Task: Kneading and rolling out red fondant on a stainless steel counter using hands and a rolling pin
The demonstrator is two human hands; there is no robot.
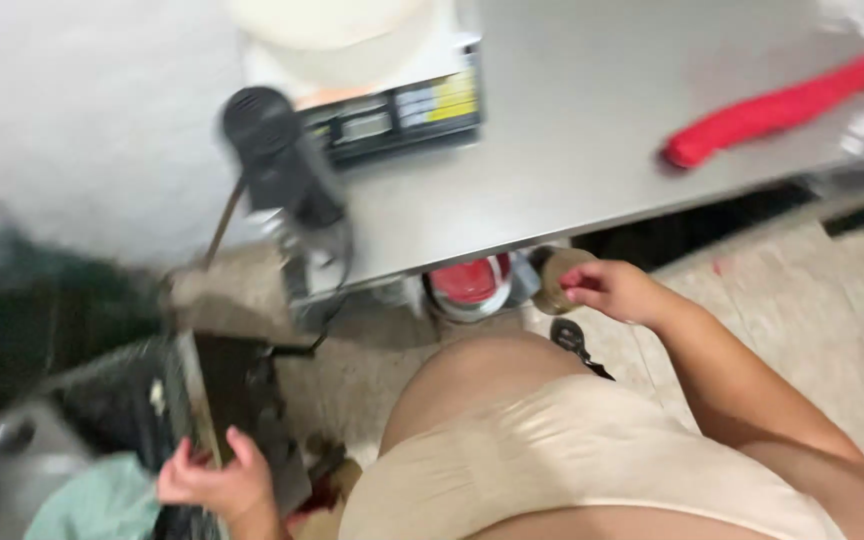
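Frame blurred by motion. Nearest: person's torso in a beige top (572, 460), seen from above. Left hand (214, 482) low at bottom left, fingers curled over the edge of a dark boxy bin or crate (142, 400); grip looks like a loose hold on the rim, not a tight fist. A pale green cloth or bag (92, 505) lies just beside that hand, inside or against the bin; cannot tell which.

Right hand (614, 290) reaches forward under the counter edge, fingers pinched on a small round tan-brown object, like a tape roll or lid (555, 282), held at its rim. Just beside it on the left, a round red-topped container with a pale rim (470, 285) sits below the counter. A small black object (572, 340) lies on the beige tiled floor (812, 320) near the right wrist.

Farther: grey steel counter (592, 130). At its left edge, a black cylindrical device with a cord (277, 155), tilted. Behind it, a flat scale-like box with a yellow and black front panel (402, 105), a white round tub (337, 35) on top. Far right on counter, a long red ridged stick (782, 105), well apart from both hands.
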